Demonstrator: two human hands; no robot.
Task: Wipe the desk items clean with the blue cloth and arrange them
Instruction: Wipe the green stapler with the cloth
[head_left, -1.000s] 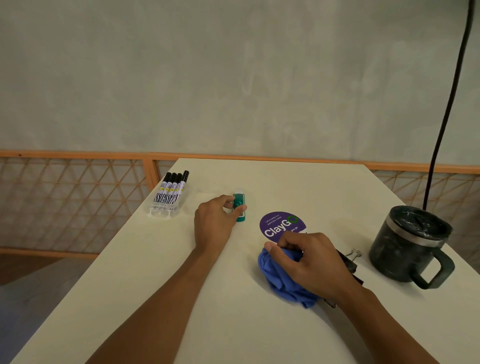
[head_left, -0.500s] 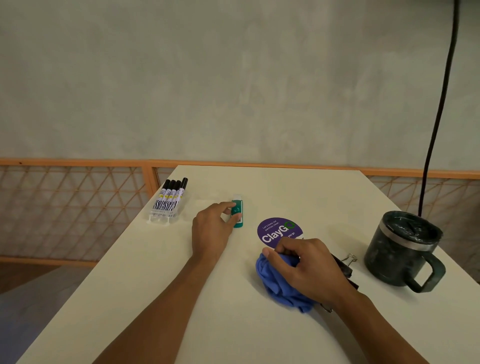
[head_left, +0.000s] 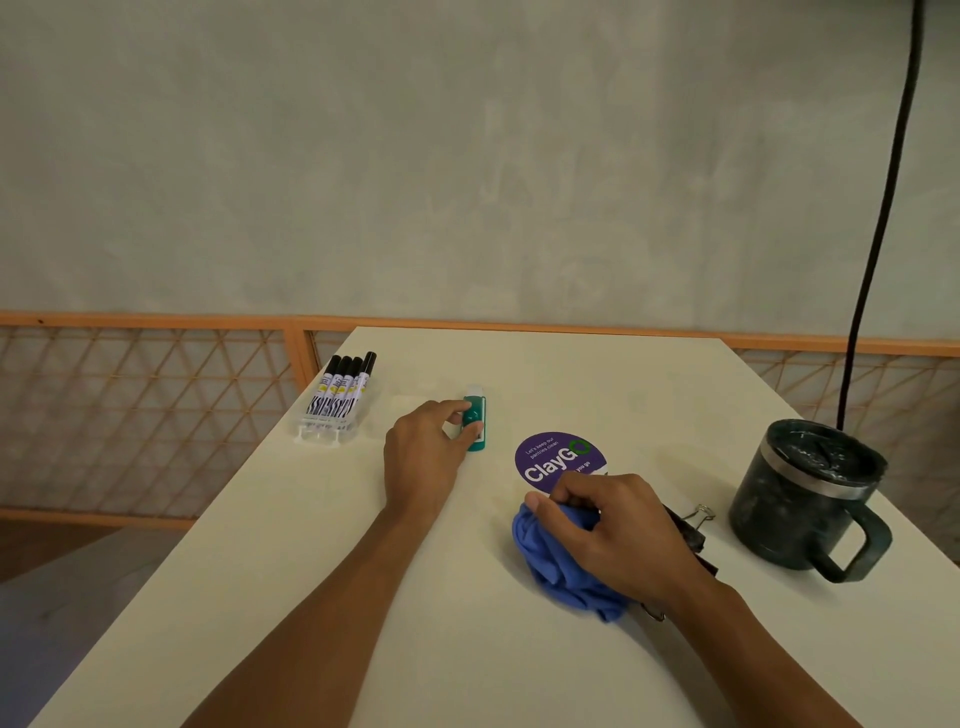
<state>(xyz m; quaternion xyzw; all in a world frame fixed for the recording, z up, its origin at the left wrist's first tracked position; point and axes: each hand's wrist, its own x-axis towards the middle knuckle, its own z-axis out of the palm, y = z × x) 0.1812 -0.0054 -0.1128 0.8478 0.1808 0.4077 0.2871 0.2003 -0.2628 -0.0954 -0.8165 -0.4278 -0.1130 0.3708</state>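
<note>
Four black-capped markers (head_left: 340, 400) lie in a clear case at the table's (head_left: 363, 597) far left. The left hand (head_left: 423, 457) pinches a small teal item (head_left: 476, 441) beside a purple round sticker (head_left: 558, 460) reading "ClayGo" (the finer print is unclear). The right hand (head_left: 618, 535) grips the bunched blue cloth (head_left: 561, 569) on the table, just nearer than the sticker.

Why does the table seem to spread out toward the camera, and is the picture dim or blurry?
Head view: the wide-angle lens splays the table's edges. The light is dim and even, leaving soft shadows under the blue cloth and the mug. There is no glare beyond a dull sheen on the mug's band. The purple sticker's big lettering reads; the labels on the markers do not.
</note>
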